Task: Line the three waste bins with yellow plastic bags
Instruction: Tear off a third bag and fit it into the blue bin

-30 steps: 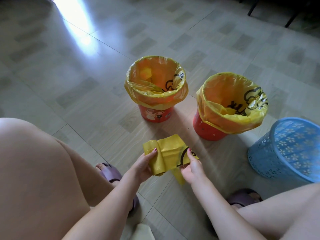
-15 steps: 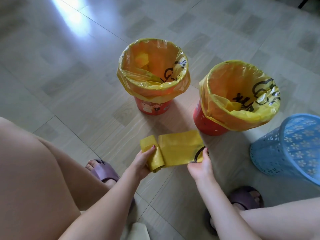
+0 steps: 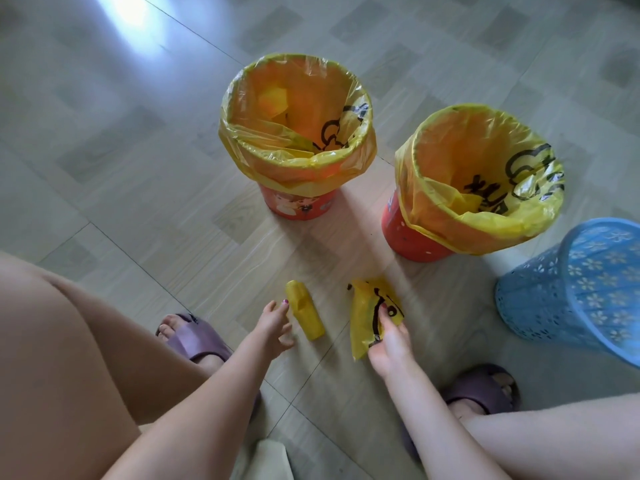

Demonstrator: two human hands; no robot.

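Third bag torn free, ready to be opened for the last bin.

The left hand [image 3: 273,323] hangs with loose, spread fingers just beside the roll of yellow bags [image 3: 305,315] on the floor. The right hand [image 3: 389,336] pinches the single yellow bag [image 3: 367,306], folded flat. At twelve and one o'clock stand two lined red bins [image 3: 298,202] [image 3: 412,237]; the bare blue basket bin [image 3: 575,285] waits at three o'clock. Next, likely: open the bag's mouth with both hands.

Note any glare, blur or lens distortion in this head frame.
Head view: window glare washes out the floor top left; the torn-off bag and right hand show motion blur; wide-angle bending tilts the blue bin at the right edge.
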